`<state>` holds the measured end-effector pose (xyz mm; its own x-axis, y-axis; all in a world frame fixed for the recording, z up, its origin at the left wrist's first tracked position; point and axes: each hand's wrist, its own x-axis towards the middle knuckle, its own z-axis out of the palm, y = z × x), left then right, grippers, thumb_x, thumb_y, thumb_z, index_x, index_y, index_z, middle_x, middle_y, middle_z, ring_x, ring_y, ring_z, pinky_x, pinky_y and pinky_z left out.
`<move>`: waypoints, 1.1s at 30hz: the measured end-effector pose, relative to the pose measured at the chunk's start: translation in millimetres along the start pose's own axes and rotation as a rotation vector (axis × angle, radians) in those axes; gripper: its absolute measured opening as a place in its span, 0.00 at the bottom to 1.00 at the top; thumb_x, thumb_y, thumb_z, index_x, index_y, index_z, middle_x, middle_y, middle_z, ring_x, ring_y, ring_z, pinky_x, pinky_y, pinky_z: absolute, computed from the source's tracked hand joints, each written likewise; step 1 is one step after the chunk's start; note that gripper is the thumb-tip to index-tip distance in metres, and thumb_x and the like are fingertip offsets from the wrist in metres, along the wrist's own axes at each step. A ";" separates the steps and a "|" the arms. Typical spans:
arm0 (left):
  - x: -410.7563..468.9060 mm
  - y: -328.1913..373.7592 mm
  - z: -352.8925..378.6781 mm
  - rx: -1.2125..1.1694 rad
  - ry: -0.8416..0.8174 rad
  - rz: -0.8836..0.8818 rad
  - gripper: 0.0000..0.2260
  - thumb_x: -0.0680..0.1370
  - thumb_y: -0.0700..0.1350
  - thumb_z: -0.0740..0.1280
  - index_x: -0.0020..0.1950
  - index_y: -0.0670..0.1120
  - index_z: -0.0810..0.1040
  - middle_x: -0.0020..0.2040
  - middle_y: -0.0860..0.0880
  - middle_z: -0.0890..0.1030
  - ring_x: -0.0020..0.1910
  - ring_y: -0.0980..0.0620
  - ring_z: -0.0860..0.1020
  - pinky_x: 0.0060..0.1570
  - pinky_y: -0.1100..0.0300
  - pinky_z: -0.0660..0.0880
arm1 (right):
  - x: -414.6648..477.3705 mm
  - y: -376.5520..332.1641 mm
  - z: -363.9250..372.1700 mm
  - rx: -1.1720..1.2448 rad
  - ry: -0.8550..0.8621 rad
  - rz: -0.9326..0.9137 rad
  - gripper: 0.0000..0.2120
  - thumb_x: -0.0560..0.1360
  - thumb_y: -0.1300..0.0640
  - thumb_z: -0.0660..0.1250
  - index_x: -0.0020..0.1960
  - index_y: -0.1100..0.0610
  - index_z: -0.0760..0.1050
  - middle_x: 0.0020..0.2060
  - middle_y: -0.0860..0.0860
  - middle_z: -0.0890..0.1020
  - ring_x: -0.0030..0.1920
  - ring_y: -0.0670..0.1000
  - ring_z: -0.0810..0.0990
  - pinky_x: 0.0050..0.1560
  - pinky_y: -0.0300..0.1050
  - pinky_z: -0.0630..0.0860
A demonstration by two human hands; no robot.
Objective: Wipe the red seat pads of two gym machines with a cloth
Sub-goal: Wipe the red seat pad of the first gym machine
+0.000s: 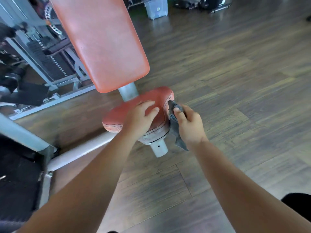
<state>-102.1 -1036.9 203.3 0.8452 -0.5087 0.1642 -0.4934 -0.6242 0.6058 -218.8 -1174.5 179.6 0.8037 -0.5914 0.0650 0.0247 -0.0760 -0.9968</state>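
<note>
One cloth (174, 130), seat (120, 115), clear bin (156, 9)

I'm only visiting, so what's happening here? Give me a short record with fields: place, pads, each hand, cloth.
place: gym with a dark wooden floor
seat pad: red, on a grey post
back pad: red, long, above the seat
left hand: fingers relaxed, rests on the seat pad
right hand: grips the cloth at the seat's right edge
cloth: grey, crumpled, hangs below the hand
</note>
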 end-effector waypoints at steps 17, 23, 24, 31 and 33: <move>-89.3 62.5 -2.3 -0.812 0.392 -0.132 0.25 0.80 0.54 0.66 0.76 0.50 0.70 0.72 0.52 0.77 0.72 0.53 0.74 0.75 0.49 0.69 | -47.5 -78.5 36.7 0.478 -0.225 0.165 0.12 0.79 0.62 0.62 0.52 0.62 0.84 0.50 0.59 0.87 0.55 0.57 0.86 0.61 0.54 0.80; -100.2 38.7 -12.0 -0.778 0.481 -0.188 0.20 0.82 0.53 0.64 0.74 0.53 0.73 0.66 0.54 0.81 0.68 0.57 0.77 0.73 0.50 0.71 | -26.7 -69.4 46.6 0.260 -0.328 0.100 0.11 0.78 0.63 0.64 0.55 0.62 0.83 0.52 0.59 0.86 0.55 0.58 0.85 0.63 0.59 0.79; -101.7 32.0 -14.0 -0.784 0.494 -0.206 0.19 0.82 0.53 0.64 0.74 0.54 0.73 0.65 0.55 0.81 0.66 0.58 0.78 0.72 0.52 0.72 | -19.2 -66.4 49.4 0.181 -0.335 0.055 0.11 0.77 0.61 0.64 0.54 0.59 0.84 0.50 0.56 0.87 0.53 0.57 0.86 0.62 0.59 0.80; -115.0 -28.8 -16.4 -0.916 0.683 -0.410 0.12 0.78 0.57 0.65 0.59 0.61 0.81 0.52 0.53 0.86 0.57 0.48 0.83 0.65 0.45 0.77 | 43.1 -36.3 71.4 -0.669 -0.579 -0.407 0.15 0.77 0.60 0.67 0.63 0.51 0.81 0.60 0.47 0.84 0.62 0.48 0.80 0.69 0.40 0.69; -121.8 -44.9 -8.6 -0.979 0.734 -0.463 0.09 0.77 0.57 0.66 0.56 0.62 0.82 0.49 0.53 0.86 0.53 0.49 0.83 0.64 0.40 0.77 | 56.0 -28.0 75.1 -0.841 -0.704 -0.524 0.17 0.78 0.58 0.68 0.66 0.51 0.80 0.67 0.47 0.80 0.69 0.47 0.75 0.71 0.36 0.63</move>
<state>-181.2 -941.9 162.8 0.9628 0.2697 -0.0156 -0.0380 0.1925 0.9806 -129.9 -1145.2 207.7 0.9654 0.2124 0.1514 0.2601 -0.8267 -0.4990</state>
